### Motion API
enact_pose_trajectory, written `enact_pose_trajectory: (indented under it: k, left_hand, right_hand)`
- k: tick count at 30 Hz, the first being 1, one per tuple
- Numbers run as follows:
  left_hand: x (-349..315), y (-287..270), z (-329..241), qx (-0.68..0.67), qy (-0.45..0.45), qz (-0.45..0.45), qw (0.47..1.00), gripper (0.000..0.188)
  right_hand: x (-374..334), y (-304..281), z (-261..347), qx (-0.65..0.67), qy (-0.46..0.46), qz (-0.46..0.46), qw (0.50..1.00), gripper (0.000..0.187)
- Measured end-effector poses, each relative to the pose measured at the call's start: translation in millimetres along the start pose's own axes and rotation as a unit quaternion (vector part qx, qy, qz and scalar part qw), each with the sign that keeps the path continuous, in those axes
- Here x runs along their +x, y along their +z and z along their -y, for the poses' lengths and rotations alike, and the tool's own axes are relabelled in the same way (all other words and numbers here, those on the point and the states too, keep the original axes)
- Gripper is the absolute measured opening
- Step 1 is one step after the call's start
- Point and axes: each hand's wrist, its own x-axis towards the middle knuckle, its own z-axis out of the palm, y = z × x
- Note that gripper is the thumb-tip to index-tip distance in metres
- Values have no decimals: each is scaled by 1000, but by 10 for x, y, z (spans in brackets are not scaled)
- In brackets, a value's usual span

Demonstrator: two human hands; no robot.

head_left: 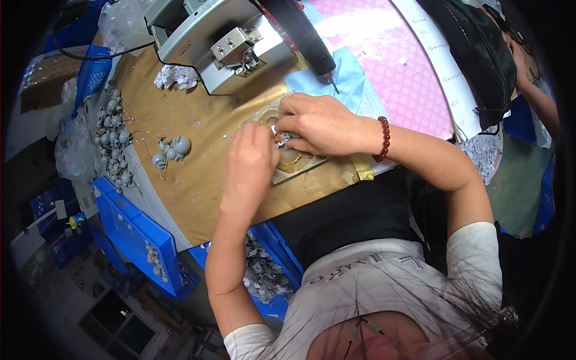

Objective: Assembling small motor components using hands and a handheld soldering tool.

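Brown, smooth and littered with grey flecks, the desk (204, 186) is carrying a flat metal plate (294, 171) with rounded hollows. A small whitish part (279, 140) with an orange-brown patch is sitting above the plate, between the two hands; its exact shape is being hidden. The right hand (324, 123) is reaching in from the right, its thumb and curled fingers pinching the part. The left hand (249, 159) is meeting it from the other side, fingers bent and bunched; cannot tell whether they are gripping it. Smooth grey balls (171, 150) with thin wires are lying left of the left hand, well apart from the part. Beyond the right hand, a soft, creased blue cloth (345, 75) is lying beside a pink, bubble-textured sheet (402, 72).
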Motion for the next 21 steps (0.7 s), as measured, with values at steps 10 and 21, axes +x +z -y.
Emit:
enact_pose_trajectory:
  k: [10, 21]
  left_hand:
    - [-17, -90, 15, -85, -24, 11, 996, 16]
    - [-254, -15, 25, -268, -140, -98, 948, 13]
  right_hand:
    - [-30, 59, -77, 45, 15, -8, 999, 33]
    - [-75, -49, -15, 162, -19, -84, 983, 28]
